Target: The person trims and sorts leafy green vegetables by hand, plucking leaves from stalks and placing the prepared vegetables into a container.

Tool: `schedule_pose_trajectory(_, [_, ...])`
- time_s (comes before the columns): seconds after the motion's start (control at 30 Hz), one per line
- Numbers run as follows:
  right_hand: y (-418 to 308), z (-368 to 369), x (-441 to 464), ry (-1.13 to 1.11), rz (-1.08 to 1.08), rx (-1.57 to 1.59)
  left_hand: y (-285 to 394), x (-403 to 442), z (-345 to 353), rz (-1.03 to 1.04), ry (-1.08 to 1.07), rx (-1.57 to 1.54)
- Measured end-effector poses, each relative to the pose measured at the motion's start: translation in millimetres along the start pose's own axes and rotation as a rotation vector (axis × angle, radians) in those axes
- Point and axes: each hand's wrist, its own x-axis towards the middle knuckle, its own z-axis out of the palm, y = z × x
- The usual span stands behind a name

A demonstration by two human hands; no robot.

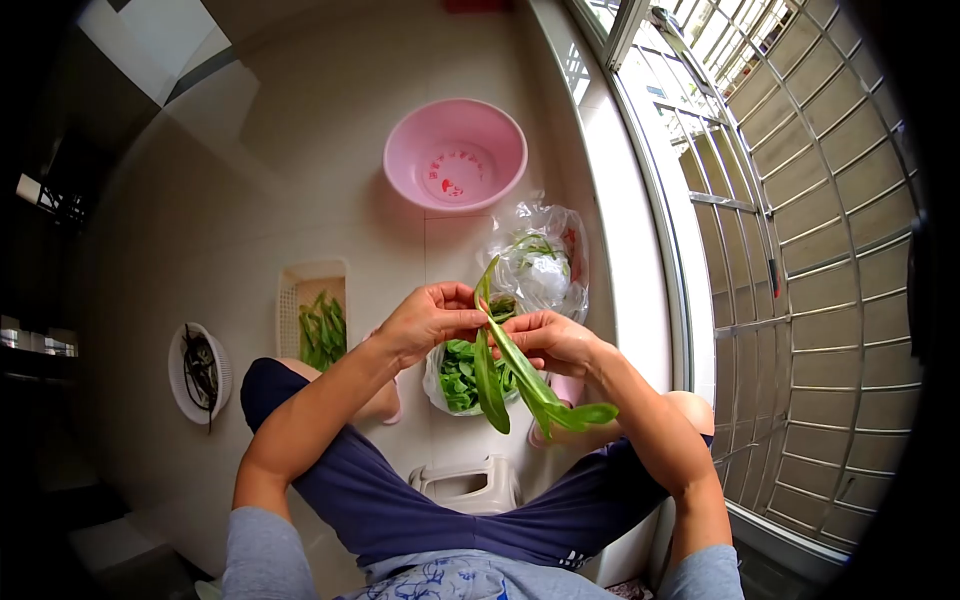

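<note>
A leafy green vegetable (515,360) with long narrow leaves is held up between both hands. My left hand (430,322) pinches its upper end between thumb and fingers. Close beside it, my right hand (553,342) has its fingers closed on the same stalk from the other side. The broad leaf ends hang down to the right, above my lap. Below the hands, partly hidden by them, a plastic bag (432,385) holds loose green leaves (460,378). Just beyond the right hand lies a clear plastic bag (545,270) with some greens and something white inside.
A pink basin (400,180) stands on the tiled floor ahead. To the left are a cream rectangular basket (288,290) with long green leaves and a round white basket (178,385) with dark strips. A plastic stool (500,485) is beneath me; a barred sliding door (650,150) runs along the right.
</note>
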Motion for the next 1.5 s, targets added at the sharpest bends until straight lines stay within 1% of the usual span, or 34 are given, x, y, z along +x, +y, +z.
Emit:
schedule_pose_trajectory(0.07, [5.5, 0.7, 3.0, 0.002, 0.019, 0.056, 0.0, -0.5, 0.6, 0.030, -0.025, -0.019])
schedule_pose_trajectory(0.17, [11.4, 4.8, 6.3, 0.030, -0.018, 0.035, 0.5, -1.7, 5.0, 0.048, -0.042, -0.047])
schedule_pose_trajectory(0.23, [10.1, 7.9, 6.3, 0.030, -0.046, 0.028, 0.9, -1.9, 6.6, 0.145, -0.024, 0.043])
schedule_pose_trajectory(0.27, [11.1, 7.7, 7.9, 0.025, -0.064, 0.022, 0.5, -2.4, 7.2, 0.149, -0.038, 0.044])
schedule_pose_trajectory(0.33, [9.2, 11.3, 6.8, 0.059, -0.058, 0.042, -0.5, -2.4, 9.3, 0.243, 0.039, 0.140])
schedule_pose_trajectory(0.4, [12.7, 4.6, 8.6, 0.003, -0.077, 0.053, -0.7, -3.9, 11.8, 0.269, 0.036, 0.121])
schedule_pose_trajectory(0.47, [9.0, 12.4, 3.6, 0.042, -0.090, 0.100, -2.3, -3.8, 11.5, 0.284, 0.029, 0.097])
schedule_pose_trajectory(0.53, [8.8, 8.3, 2.6, -0.030, -0.125, 0.088, -2.8, -2.8, 13.6, 0.297, 0.019, 0.061])
schedule_pose_trajectory(0.57, [9.5, 5.5, 3.1, -0.031, -0.136, 0.064, -2.9, -1.9, 14.3, 0.301, 0.018, 0.061])
schedule_pose_trajectory(0.7, [14.0, -2.1, 2.0, 0.034, -0.173, 0.061, -6.2, 3.7, 21.8, 0.355, 0.038, 0.145])
schedule_pose_trajectory(0.73, [14.8, -4.6, 1.5, 0.035, -0.183, 0.058, -7.6, 5.5, 24.1, 0.366, 0.076, 0.166])
schedule_pose_trajectory(0.77, [16.7, -7.4, 1.8, 0.087, -0.188, 0.061, -9.2, 7.0, 25.9, 0.377, 0.115, 0.187])
schedule_pose_trajectory(0.83, [19.2, -8.3, 0.1, 0.179, -0.206, 0.091, -12.3, 10.4, 29.0, 0.385, 0.111, 0.191])
schedule_pose_trajectory(0.93, [22.8, -14.6, -2.7, 0.206, -0.230, 0.085, -18.7, 15.7, 31.5, 0.400, 0.116, 0.207])
schedule_pose_trajectory(1.07, [26.0, -14.9, -5.1, 0.314, -0.266, 0.034, -22.7, 21.9, 34.2, 0.400, 0.104, 0.234])
schedule_pose_trajectory(1.13, [29.1, -17.9, -4.3, 0.291, -0.282, 0.061, -21.9, 23.8, 34.6, 0.392, 0.074, 0.315])
schedule_pose_trajectory(1.2, [29.1, -18.2, -6.0, 0.279, -0.267, 0.067, -20.1, 25.9, 32.6, 0.388, 0.050, 0.309])
schedule_pose_trajectory(1.27, [29.7, -18.8, -6.7, 0.278, -0.269, 0.094, -20.1, 27.7, 29.8, 0.331, 0.034, 0.218])
schedule_pose_trajectory(1.37, [28.9, -21.4, -6.5, 0.224, -0.316, 0.103, -20.7, 27.1, 32.4, 0.348, 0.045, 0.170])
schedule_pose_trajectory(1.43, [29.1, -21.4, -4.9, 0.251, -0.323, 0.174, -19.1, 27.8, 33.9, 0.363, 0.051, 0.164])
schedule_pose_trajectory(1.47, [29.9, -22.6, -3.5, 0.308, -0.312, 0.177, -18.7, 26.7, 34.1, 0.379, 0.061, 0.153])
schedule_pose_trajectory(1.5, [29.1, -25.6, -4.2, 0.344, -0.341, 0.044, -17.2, 26.1, 33.6, 0.379, 0.077, 0.121])
